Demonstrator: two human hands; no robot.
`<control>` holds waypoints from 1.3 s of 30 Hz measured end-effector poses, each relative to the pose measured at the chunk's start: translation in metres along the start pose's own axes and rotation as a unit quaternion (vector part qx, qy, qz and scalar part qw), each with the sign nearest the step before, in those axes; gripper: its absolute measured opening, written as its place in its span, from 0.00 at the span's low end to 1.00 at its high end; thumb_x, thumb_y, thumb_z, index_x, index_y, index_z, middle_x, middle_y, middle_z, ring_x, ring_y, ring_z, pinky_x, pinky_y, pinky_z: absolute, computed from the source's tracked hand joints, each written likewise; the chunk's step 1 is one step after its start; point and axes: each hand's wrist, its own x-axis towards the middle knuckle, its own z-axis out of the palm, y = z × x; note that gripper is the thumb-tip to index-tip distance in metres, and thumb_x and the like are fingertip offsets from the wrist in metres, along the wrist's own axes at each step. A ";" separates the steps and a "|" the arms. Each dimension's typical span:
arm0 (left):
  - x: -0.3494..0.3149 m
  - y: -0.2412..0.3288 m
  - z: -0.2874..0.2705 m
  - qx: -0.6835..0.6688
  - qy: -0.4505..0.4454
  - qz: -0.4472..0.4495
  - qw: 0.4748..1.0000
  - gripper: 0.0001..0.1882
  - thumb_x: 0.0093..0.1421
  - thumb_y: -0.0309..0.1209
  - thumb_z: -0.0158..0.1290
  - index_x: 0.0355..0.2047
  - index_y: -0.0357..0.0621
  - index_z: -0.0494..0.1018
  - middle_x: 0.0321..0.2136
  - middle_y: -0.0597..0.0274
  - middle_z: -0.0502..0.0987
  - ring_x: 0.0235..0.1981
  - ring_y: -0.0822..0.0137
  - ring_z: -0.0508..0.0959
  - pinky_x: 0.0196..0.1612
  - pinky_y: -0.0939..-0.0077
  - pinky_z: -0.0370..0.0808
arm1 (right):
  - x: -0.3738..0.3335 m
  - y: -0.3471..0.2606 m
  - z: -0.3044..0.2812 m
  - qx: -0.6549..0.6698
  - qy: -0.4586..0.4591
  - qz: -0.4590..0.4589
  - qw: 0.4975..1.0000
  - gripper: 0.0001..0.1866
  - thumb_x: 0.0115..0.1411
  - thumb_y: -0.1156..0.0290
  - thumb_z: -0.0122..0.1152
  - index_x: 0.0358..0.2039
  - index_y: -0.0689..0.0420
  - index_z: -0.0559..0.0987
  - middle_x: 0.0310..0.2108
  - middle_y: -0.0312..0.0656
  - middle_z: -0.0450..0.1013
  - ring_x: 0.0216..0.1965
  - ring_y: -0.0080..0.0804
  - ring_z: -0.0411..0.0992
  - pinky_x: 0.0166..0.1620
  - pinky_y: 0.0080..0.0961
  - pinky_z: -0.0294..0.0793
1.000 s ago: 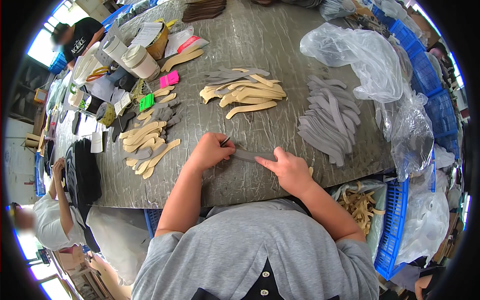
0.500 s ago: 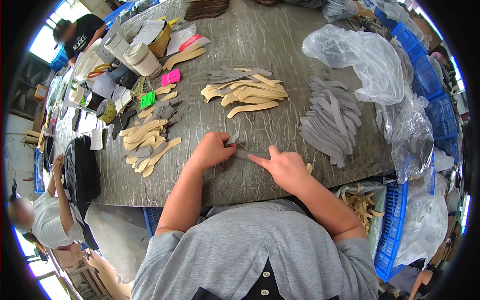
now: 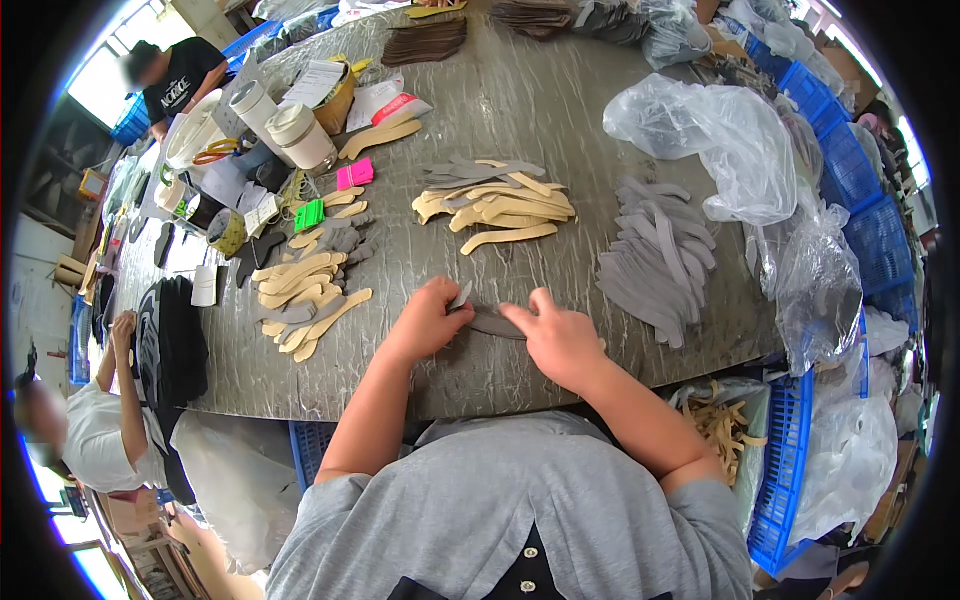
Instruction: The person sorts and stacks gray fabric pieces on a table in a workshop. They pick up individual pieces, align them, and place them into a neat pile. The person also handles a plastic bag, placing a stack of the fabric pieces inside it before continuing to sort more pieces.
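In front of me, close to the table's near edge, lies a curved dark grey strip (image 3: 493, 324) between my two hands. My left hand (image 3: 428, 322) is closed in a pinch at its left end, where a thin pale grey tip (image 3: 461, 295) sticks up between thumb and fingers. My right hand (image 3: 562, 342) is on the strip's right part, one finger lying along it and the others bent; its right end is hidden under that hand. Beyond my hands is a pile of beige curved strips (image 3: 510, 207) with grey strips (image 3: 478, 172) at its back.
A large pile of grey strips (image 3: 655, 265) lies to the right, near clear plastic bags (image 3: 705, 135). Beige and grey strips (image 3: 300, 285) lie left, beside green (image 3: 309, 214) and pink cards (image 3: 354, 173). A blue crate (image 3: 785, 455) stands at the right edge. Two people work at left.
The view has shifted slightly, so the table sits a little lower. My right hand has moved slightly left along the strip, while my left hand keeps its pinch.
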 end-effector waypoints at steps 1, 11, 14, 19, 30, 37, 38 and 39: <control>-0.002 0.010 -0.006 -0.039 -0.018 -0.068 0.997 0.07 0.54 0.27 0.60 0.31 0.37 0.78 0.23 0.58 0.77 0.23 0.61 0.74 0.30 0.68 0.71 | -0.003 0.002 -0.002 0.035 0.024 0.008 0.999 0.23 0.56 0.71 0.60 0.54 0.44 0.75 0.38 0.42 0.71 0.26 0.41 0.75 0.28 0.35 0.75; -0.011 0.056 -0.014 -0.358 -0.036 -0.164 0.919 0.19 0.62 0.24 0.55 0.53 0.35 0.67 0.29 0.67 0.77 0.24 0.80 0.70 0.28 0.85 0.68 | -0.028 0.021 -0.057 0.206 0.054 0.127 0.969 0.05 0.54 0.69 0.66 0.31 0.53 0.83 0.30 0.41 0.75 0.32 0.43 0.75 0.35 0.35 0.73; -0.011 0.060 -0.010 -0.360 -0.047 -0.117 0.924 0.25 0.65 0.25 0.50 0.61 0.32 0.58 0.34 0.63 0.76 0.24 0.79 0.70 0.28 0.85 0.69 | -0.042 0.053 -0.081 0.088 0.068 0.199 0.974 0.05 0.53 0.73 0.66 0.31 0.57 0.82 0.29 0.42 0.75 0.32 0.42 0.75 0.35 0.33 0.72; -0.009 0.087 0.004 -0.323 -0.101 -0.074 0.938 0.29 0.70 0.26 0.42 0.68 0.38 0.49 0.37 0.59 0.73 0.25 0.78 0.69 0.29 0.82 0.71 | -0.037 0.033 -0.085 0.095 0.182 0.153 0.967 0.05 0.53 0.77 0.65 0.32 0.58 0.82 0.28 0.42 0.74 0.30 0.37 0.75 0.35 0.30 0.73; -0.012 0.107 0.021 0.154 -0.023 0.092 0.983 0.43 0.55 0.22 0.52 0.71 0.52 0.48 0.33 0.51 0.71 0.22 0.51 0.76 0.22 0.58 0.75 | -0.008 -0.016 -0.053 0.376 0.114 0.102 0.914 0.04 0.56 0.77 0.63 0.31 0.64 0.80 0.28 0.49 0.76 0.28 0.43 0.75 0.31 0.31 0.72; -0.014 0.099 0.030 0.100 -0.012 0.108 0.989 0.44 0.55 0.22 0.52 0.71 0.49 0.48 0.33 0.51 0.72 0.22 0.52 0.77 0.22 0.58 0.75 | -0.009 -0.019 -0.051 0.403 0.114 0.120 0.900 0.02 0.56 0.80 0.62 0.30 0.65 0.78 0.25 0.42 0.73 0.25 0.29 0.70 0.28 0.25 0.68; -0.014 0.098 0.030 0.070 -0.003 0.118 0.991 0.44 0.54 0.22 0.52 0.71 0.48 0.48 0.33 0.51 0.73 0.22 0.52 0.77 0.22 0.57 0.75 | -0.009 -0.019 -0.051 0.415 0.115 0.117 0.895 0.02 0.57 0.81 0.62 0.30 0.65 0.77 0.24 0.39 0.72 0.24 0.23 0.68 0.28 0.23 0.67; -0.014 0.099 0.030 0.071 -0.005 0.115 0.991 0.44 0.54 0.22 0.52 0.71 0.48 0.48 0.33 0.51 0.73 0.22 0.52 0.77 0.22 0.57 0.75 | -0.009 -0.018 -0.049 0.415 0.129 0.102 0.895 0.02 0.57 0.81 0.61 0.29 0.65 0.77 0.24 0.39 0.72 0.23 0.23 0.67 0.27 0.23 0.66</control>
